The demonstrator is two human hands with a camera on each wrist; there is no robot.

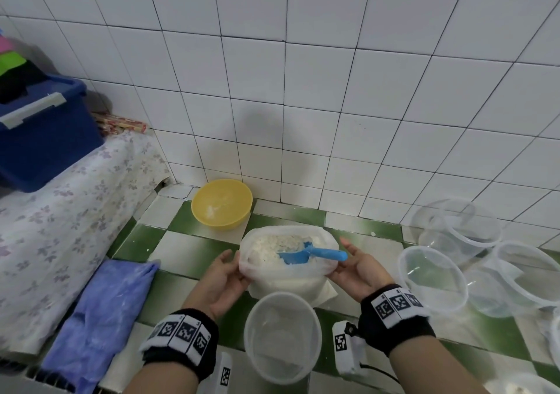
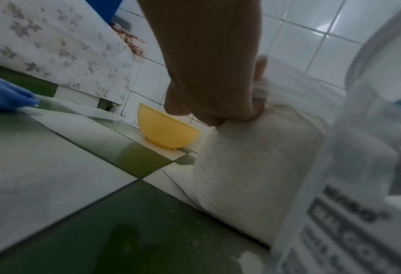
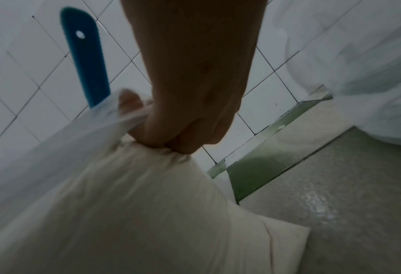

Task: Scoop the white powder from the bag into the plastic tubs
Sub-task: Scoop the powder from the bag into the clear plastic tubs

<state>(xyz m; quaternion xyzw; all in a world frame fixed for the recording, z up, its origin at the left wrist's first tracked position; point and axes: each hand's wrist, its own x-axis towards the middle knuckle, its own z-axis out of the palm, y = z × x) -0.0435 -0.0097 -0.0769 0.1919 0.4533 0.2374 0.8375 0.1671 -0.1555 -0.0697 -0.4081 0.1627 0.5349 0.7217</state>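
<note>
Bag (image 1: pixel 288 272) btwn both hands, rim pinched

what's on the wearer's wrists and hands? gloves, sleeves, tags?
Both hands are bare: left hand, right hand. No gloves, no sleeves on the forearms. Each wrist carries a black fabric wristband with a white strip of square black-and-white fiducial markers. White marker-tagged camera modules sit under both wrists; a black cable trails from the right one.

Wall (image 1: pixel 333 75): white square tiles, dark grout lines, soft shadow low at centre. Floor (image 1: pixel 188 251): green and white checkered tiles, dusted with white specks. Left: low furniture under a pale floral cloth (image 1: pixel 60 211); a blue storage box (image 1: pixel 45 139) with a grey latch on top. Lighting even, diffuse.
</note>
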